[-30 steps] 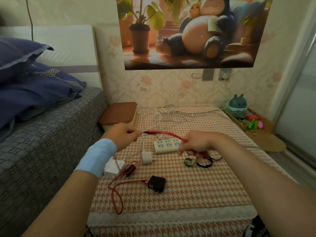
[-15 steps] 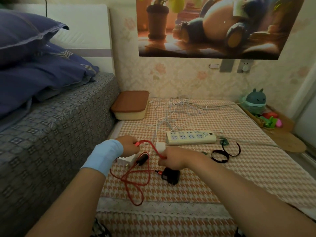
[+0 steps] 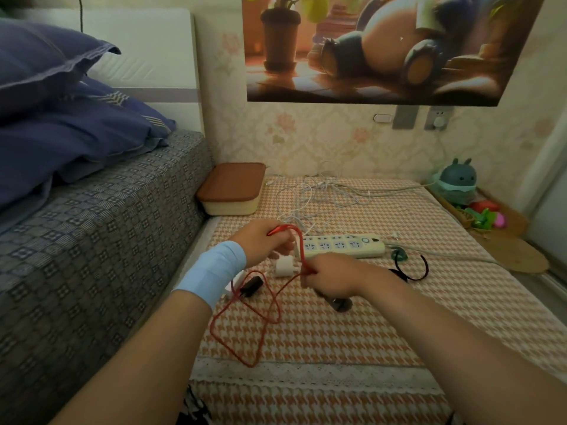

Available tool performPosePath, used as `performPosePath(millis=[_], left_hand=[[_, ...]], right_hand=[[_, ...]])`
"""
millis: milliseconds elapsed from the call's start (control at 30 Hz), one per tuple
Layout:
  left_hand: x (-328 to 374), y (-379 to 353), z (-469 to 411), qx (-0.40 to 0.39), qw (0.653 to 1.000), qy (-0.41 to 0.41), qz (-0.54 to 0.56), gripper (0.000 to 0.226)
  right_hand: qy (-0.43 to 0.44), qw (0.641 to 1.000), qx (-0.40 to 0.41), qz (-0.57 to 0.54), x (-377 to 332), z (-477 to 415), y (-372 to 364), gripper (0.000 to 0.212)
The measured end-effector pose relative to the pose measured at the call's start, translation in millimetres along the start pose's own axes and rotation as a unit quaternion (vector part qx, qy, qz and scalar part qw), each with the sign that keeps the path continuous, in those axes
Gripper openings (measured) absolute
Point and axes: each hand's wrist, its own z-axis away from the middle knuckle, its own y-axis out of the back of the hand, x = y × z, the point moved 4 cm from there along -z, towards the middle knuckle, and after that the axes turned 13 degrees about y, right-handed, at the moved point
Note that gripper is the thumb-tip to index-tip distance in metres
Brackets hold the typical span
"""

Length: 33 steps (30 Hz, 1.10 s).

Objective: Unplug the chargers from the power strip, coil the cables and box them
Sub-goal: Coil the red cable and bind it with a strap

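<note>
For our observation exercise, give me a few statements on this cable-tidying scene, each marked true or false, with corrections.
1. Both the left hand and the right hand hold the red cable. True.
2. The brown lid is off the box. False: it sits on the box.
3. White cables lie tangled beyond the power strip. True.
4. The red cable is fully coiled. False: loose loops trail on the checked mat.

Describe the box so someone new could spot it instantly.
Find the grey-patterned bed on the left and follow its side to the wall. The box sits there, at the checked mat's far left corner. It alone is a cream tub with a brown lid; tangled white cables lie to its right.
</note>
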Motion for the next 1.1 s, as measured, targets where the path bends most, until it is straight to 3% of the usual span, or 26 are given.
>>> performPosePath(millis=[233, 433, 533, 600, 733, 867, 967, 1033, 1100], left_hand=[[33, -38, 3, -0.126, 0.982, -0.009, 0.138, 0.021], [39, -52, -2, -0.170, 0.985, -0.003, 0.034, 0.026], [31, -51, -5, -0.217, 0.974, 0.056, 0.038, 0.031], [27, -48, -5, -0.220, 0.968, 0.102, 0.058, 0.028], [30, -30, -12, -0.134, 0.973, 0.112, 0.152, 0.029], [35, -19, -18, -0.113, 0.922, 0.100, 0.356, 0.034], [34, -14, -20, -0.107, 0.898, 0.081, 0.419, 0.033], [32, -12, -20, -0.133, 0.872, 0.076, 0.465, 0.030], [32, -13, -19, -0.180, 0.833, 0.077, 0.517, 0.029]], right_hand=[[-0.013, 0.984, 0.117, -0.132, 26, 33, 49, 0.033], [-0.020, 0.942, 0.238, -0.237, 49, 50, 77, 0.029], [-0.042, 0.906, 0.280, -0.315, 65, 61, 86, 0.023], [-0.057, 0.874, 0.278, -0.395, 76, 67, 84, 0.025], [-0.076, 0.826, 0.211, -0.516, 84, 67, 71, 0.029], [-0.048, 0.802, 0.196, -0.563, 77, 61, 68, 0.032], [-0.027, 0.773, 0.219, -0.595, 71, 57, 71, 0.029], [-0.039, 0.793, 0.220, -0.567, 72, 55, 71, 0.024], [-0.052, 0.839, 0.194, -0.506, 71, 54, 66, 0.020]])
